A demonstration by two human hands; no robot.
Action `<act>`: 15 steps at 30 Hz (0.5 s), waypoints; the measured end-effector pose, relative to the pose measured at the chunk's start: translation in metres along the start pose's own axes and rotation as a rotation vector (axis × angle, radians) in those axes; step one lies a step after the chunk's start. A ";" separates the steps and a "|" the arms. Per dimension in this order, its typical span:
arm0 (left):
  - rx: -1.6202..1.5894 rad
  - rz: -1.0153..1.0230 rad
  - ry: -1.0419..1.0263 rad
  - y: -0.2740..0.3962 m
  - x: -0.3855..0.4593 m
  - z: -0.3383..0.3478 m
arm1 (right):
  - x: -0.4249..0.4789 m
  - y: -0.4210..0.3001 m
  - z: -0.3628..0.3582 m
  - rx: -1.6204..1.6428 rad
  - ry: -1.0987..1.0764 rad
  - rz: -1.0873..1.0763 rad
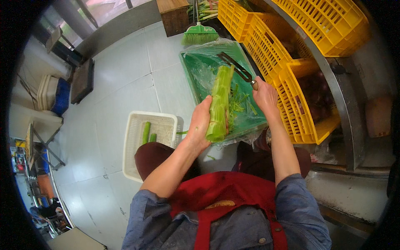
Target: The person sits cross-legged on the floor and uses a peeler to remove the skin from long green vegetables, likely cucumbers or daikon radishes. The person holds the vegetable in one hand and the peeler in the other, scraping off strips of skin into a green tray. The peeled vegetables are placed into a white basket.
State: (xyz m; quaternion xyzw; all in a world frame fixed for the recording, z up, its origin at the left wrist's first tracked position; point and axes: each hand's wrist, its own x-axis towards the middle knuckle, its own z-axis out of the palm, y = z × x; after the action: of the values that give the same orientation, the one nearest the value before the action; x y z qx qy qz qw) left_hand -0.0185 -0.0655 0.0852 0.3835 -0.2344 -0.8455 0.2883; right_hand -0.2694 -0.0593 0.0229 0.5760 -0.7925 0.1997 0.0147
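Note:
My left hand (200, 122) holds a thick, pale green vegetable stem (219, 103) from its left side, over the near part of a green plastic tray (190, 76). The stem has ringed joints and a cut lower end. In my right hand (265, 95) is the handle of a long-bladed peeler (236, 67); its slotted metal blade points up and left beside the stem's top. Green peel strips (237, 104) lie in the tray, which is lined with clear plastic. Two green stem pieces, one of them a longer piece (146, 132), lie in a white plastic basket (126, 150).
Yellow plastic crates (265, 47) line the right side, the nearest with dark reddish produce (315, 97). A green broom (200, 33) stands beyond the tray near a wooden block (173, 18). A low dark stool (83, 81) is on the tiled floor (118, 87) at left.

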 end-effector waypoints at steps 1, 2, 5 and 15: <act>0.007 -0.028 -0.015 0.003 0.000 0.001 | 0.003 0.010 0.005 -0.020 -0.011 0.051; 0.015 -0.056 -0.031 0.006 0.002 0.003 | 0.003 0.021 0.009 0.010 -0.085 0.086; 0.120 0.073 0.033 0.008 0.008 0.003 | -0.006 0.041 0.030 0.093 -0.391 0.133; -0.221 0.145 -0.093 0.014 0.021 -0.014 | -0.039 0.026 0.007 -0.110 -0.245 0.189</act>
State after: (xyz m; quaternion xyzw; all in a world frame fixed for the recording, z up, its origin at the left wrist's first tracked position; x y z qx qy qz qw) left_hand -0.0145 -0.0925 0.0746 0.2920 -0.1799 -0.8599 0.3781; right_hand -0.2786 -0.0198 -0.0014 0.5173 -0.8487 0.0847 -0.0697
